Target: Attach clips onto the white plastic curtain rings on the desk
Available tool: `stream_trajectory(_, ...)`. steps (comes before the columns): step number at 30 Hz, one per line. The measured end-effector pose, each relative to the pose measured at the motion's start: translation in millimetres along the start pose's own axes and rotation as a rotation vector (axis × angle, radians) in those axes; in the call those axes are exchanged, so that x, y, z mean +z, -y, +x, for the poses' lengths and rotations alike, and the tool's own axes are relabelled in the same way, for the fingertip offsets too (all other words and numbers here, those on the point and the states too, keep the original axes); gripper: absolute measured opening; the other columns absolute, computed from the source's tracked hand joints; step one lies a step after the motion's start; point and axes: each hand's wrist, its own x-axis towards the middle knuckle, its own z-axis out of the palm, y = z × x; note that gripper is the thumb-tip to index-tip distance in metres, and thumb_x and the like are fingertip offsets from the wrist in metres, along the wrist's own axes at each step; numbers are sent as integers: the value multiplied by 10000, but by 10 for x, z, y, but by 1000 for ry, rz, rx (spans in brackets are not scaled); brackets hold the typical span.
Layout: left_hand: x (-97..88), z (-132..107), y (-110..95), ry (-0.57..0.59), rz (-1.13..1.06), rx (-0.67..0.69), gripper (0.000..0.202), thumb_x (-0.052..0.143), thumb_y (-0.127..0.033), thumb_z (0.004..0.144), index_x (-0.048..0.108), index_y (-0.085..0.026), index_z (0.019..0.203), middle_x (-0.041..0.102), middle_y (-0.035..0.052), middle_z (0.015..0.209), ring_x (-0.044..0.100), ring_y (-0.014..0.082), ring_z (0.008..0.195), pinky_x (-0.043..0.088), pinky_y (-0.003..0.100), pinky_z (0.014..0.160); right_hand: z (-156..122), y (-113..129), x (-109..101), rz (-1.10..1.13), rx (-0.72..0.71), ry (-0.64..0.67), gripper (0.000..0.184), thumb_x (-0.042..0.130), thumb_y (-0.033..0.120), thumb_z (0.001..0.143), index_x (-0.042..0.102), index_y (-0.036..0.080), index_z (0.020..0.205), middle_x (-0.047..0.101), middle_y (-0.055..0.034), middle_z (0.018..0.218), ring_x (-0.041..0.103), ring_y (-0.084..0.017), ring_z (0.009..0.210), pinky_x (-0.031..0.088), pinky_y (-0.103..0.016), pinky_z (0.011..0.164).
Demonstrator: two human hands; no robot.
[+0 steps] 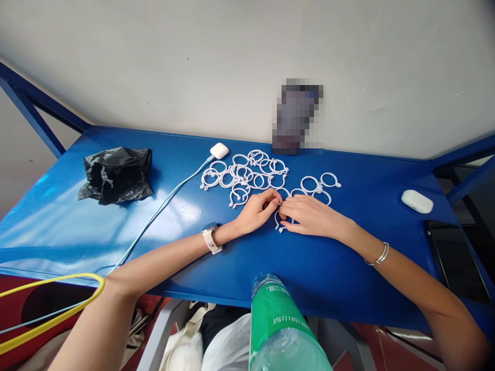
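My left hand and my right hand meet over the blue table, fingertips nearly touching. Between them is a white curtain ring, its lower part with a small eyelet showing below the fingers. Both hands pinch at its upper part, which the fingers mostly cover. Just beyond lies a loose cluster of similar white rings, several overlapping. A few more rings lie above my right hand.
A black plastic bag sits at the left. A white charger trails a pale cable. A blurred dark object leans on the wall. At right are a white earbud case and phone; a green-labelled bottle stands in front.
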Motion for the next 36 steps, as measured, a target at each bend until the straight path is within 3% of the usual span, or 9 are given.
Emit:
stream_trajectory(5, -3, -3, 14, -15, -39, 12, 203, 389, -285, 941, 546, -159, 921, 565, -21, 691, 492, 103, 595, 403, 228, 614, 12, 51, 19, 75, -18, -15, 137, 616, 285, 866, 622, 177, 783, 658, -40, 786, 594, -186, 731, 403, -308, 693)
stream_trajectory(14, -2, -3, 16, -19, -61, -22, 182, 396, -274, 915, 543, -168, 916, 554, -25, 684, 493, 107, 597, 404, 231, 615, 41, 64, 104, 142, -8, -27, 83, 589, 158, 828, 613, 174, 750, 664, -34, 782, 596, -171, 701, 395, -278, 612)
stream_trajectory(20, 4, -10, 32, -45, -121, -37, 160, 417, -286, 907, 530, -174, 910, 558, -26, 706, 523, 107, 618, 425, 233, 628, 66, 19, 177, 289, 9, -99, 77, 605, 200, 857, 618, 184, 783, 686, -17, 813, 631, -152, 704, 433, -254, 613)
stream_trajectory(24, 6, -13, 34, -37, -173, -53, 163, 418, -299, 918, 525, -177, 925, 546, -40, 670, 541, 102, 565, 438, 236, 612, 65, -10, 224, 258, -60, -124, 74, 633, 249, 838, 620, 177, 851, 685, -36, 859, 640, -176, 759, 458, -266, 624)
stream_trajectory(31, 3, -17, 45, -74, -188, -38, 201, 419, -348, 932, 526, -178, 929, 545, -24, 710, 537, 114, 621, 439, 252, 648, 91, -51, 375, 245, -97, -315, 32, 572, 214, 843, 588, 187, 839, 680, -58, 860, 630, -195, 808, 507, -300, 695)
stream_trajectory(36, -3, -29, 61, -123, -173, 58, 269, 462, -419, 939, 498, -192, 1080, 548, 11, 839, 535, 142, 767, 445, 269, 712, 99, -69, 373, 506, 48, -502, 24, 583, 211, 831, 561, 204, 839, 601, 12, 711, 546, -122, 596, 484, -257, 598)
